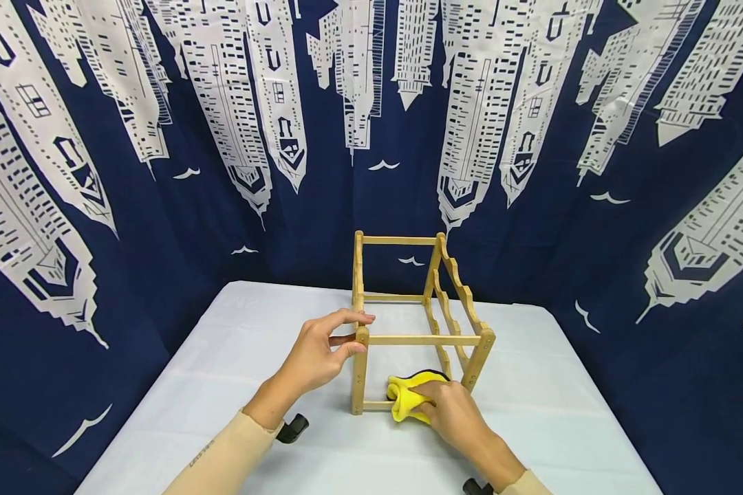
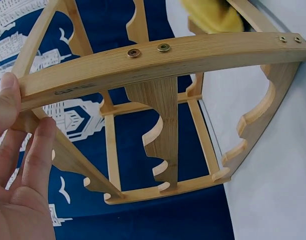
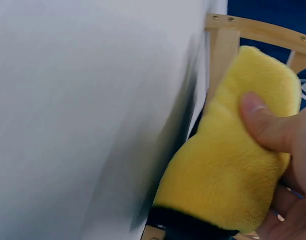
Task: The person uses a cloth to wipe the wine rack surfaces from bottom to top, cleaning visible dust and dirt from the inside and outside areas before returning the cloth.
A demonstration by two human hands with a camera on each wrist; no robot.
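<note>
A light wooden rack (image 1: 424, 339) with scalloped side bars stands on the table. My left hand (image 1: 316, 354) grips the top of its front left post, thumb on the near side. In the left wrist view the left thumb and fingers close around the end of that post (image 2: 157, 60), which has metal screws along it. Down at the front, my right hand (image 1: 455, 409) pinches a yellow cloth (image 1: 402, 399) with a dark edge against the rack's low front rail (image 1: 376, 405). The cloth (image 3: 232, 160) covers much of that rail in the right wrist view, folded under the thumb.
A white-covered table (image 1: 235, 344) extends on both sides of the rack. Behind it hangs a dark blue curtain (image 1: 322, 227) printed with white buildings and birds. Black wrist-camera mounts show at the left wrist (image 1: 293, 429) and the right wrist (image 1: 477, 488).
</note>
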